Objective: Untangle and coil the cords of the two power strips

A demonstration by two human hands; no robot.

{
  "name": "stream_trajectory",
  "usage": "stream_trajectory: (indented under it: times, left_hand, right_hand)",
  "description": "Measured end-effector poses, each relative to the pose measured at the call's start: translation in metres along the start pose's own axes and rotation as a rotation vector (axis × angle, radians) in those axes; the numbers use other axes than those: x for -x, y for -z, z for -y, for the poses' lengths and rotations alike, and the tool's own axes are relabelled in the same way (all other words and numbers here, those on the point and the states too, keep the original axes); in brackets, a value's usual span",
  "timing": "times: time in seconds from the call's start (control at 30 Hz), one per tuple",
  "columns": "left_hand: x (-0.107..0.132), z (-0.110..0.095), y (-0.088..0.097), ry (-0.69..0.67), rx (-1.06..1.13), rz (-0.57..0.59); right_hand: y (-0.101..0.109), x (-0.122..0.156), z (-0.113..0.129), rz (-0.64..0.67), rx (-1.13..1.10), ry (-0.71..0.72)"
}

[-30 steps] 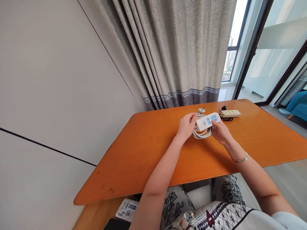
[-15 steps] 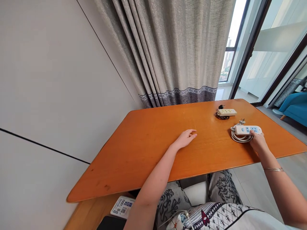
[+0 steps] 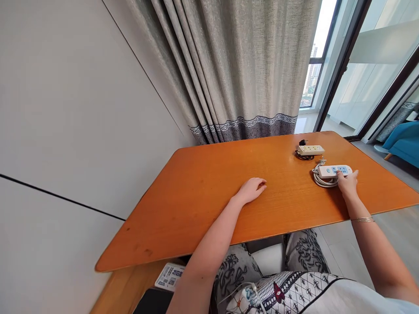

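Note:
My right hand (image 3: 348, 183) is on the near right end of a white power strip (image 3: 330, 172) with blue socket faces, the thumb across its front and the fingers around the end. Its white cord (image 3: 322, 181) is coiled beside and under it, and the plug (image 3: 322, 160) points up behind. My left hand (image 3: 252, 190) rests on the orange wooden table (image 3: 203, 196), fingers loosely bent and slightly apart, holding nothing. Behind the white strip lies a cream power strip (image 3: 310, 150) with a black cord and a black plug (image 3: 303, 142).
A grey curtain (image 3: 248, 65) hangs beyond the table's far edge, and a white wall (image 3: 72, 109) borders its left. Below the left front edge are a white printed box (image 3: 168, 276) and a dark object (image 3: 153, 302). A blue armchair (image 3: 404, 141) stands far right.
My right hand has shifted the white power strip a little left and away from me, closer to the cream one. The left hand stays in place, its fingers slightly more curled.

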State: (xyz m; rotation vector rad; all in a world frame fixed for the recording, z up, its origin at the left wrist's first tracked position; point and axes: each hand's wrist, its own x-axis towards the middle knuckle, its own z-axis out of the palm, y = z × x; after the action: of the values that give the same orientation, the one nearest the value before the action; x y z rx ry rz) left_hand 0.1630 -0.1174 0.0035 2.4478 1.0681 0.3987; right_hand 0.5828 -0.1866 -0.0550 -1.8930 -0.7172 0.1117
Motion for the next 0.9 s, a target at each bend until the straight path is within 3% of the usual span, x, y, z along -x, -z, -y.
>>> stream_trajectory:
  times: [0.13, 0.23, 0.33, 0.43, 0.53, 0.63, 0.77, 0.9]
  left_hand:
    - [-0.001, -0.001, -0.003, -0.036, -0.057, 0.002]
    - [-0.001, -0.001, -0.005, -0.045, -0.067, 0.007]
    - [-0.002, 0.0, -0.006, -0.054, -0.072, -0.004]
    - [-0.002, 0.003, -0.007, -0.069, -0.06, -0.025]
    - [-0.004, 0.006, -0.01, -0.072, -0.019, -0.068]
    - [-0.005, 0.012, -0.013, -0.039, 0.072, -0.133]
    - [-0.007, 0.023, -0.015, 0.039, 0.147, -0.272]
    - [-0.01, 0.036, -0.012, 0.141, 0.117, -0.391]
  right_hand:
    - [0.006, 0.001, 0.003, -0.022, 0.096, -0.085]
    - [0.008, 0.005, 0.007, 0.027, 0.05, -0.098]
    - [0.011, 0.012, 0.013, -0.005, 0.018, -0.084]
    - [0.015, 0.026, 0.027, -0.104, -0.001, 0.098]
    - [0.012, 0.052, 0.054, -0.149, -0.057, 0.431]
    - [-0.004, 0.084, 0.09, 0.008, -0.142, 0.715]
    - [-0.048, 0.121, 0.136, 0.443, -0.157, 0.971]
    - [-0.094, 0.142, 0.164, 0.848, 0.033, 1.1]
